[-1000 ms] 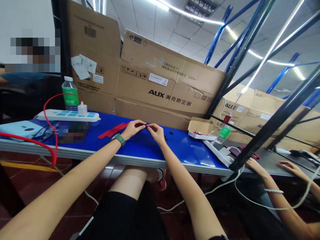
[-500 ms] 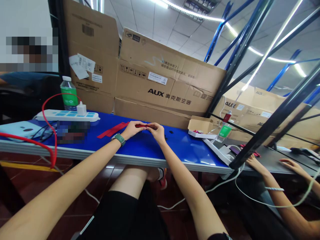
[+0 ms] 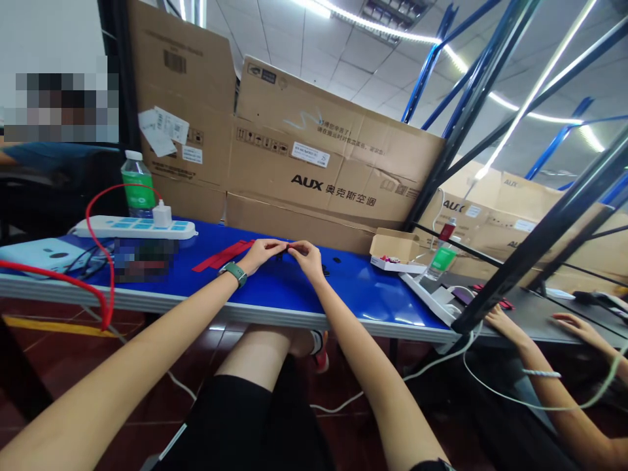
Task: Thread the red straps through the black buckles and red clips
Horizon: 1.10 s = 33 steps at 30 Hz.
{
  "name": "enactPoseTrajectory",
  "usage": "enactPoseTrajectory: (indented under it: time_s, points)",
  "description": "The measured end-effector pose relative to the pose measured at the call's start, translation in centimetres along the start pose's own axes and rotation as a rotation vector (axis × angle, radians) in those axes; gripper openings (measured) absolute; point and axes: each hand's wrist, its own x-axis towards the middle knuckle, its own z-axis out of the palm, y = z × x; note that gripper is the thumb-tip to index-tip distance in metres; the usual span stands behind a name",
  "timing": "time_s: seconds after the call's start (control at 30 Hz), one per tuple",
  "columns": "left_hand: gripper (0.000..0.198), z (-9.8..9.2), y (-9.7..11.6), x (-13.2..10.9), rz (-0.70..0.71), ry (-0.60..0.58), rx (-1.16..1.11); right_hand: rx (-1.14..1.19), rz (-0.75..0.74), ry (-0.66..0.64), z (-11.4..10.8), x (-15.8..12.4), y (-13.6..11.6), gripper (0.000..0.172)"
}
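Left hand (image 3: 261, 254) and right hand (image 3: 307, 258) pinch a small dark piece (image 3: 280, 254) over a blue table (image 3: 363, 296), cartons (image 3: 328, 157) behind.
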Motion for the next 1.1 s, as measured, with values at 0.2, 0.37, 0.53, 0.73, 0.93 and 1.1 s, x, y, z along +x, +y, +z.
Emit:
enactPoseTrajectory:
  time_s: [0.2,0.37,0.53,0.73,0.93,1.1]
  points:
    - [0.058,-0.1,0.0,0.2,-0.055,-0.054,-0.004,0.303,0.208,0.033,-0.5,0.3,0.6,0.052]
    - [0.037,-0.3,0.1,0.1,0.125,-0.046,0.338,0.342,0.264,0.003,-0.8,0.1,0.6,0.051]
    - [0.019,-0.1,0.5,-0.3,0.247,-0.01,0.574,0.398,0.328,-0.121,-0.5,-0.3,0.3,0.048]
    - [0.015,0.3,0.6,-0.2,0.37,-0.068,0.707,0.474,0.427,-0.163,-0.5,-0.5,0.3,0.05]
    - [0.01,0.0,0.4,0.0,0.403,-0.02,0.704,0.468,0.4,-0.13,-1.3,-0.5,0.0,0.046]
    - [0.026,0.3,0.6,-0.4,0.252,-0.014,0.497,0.502,0.46,-0.157,-1.8,-0.6,-0.3,0.049]
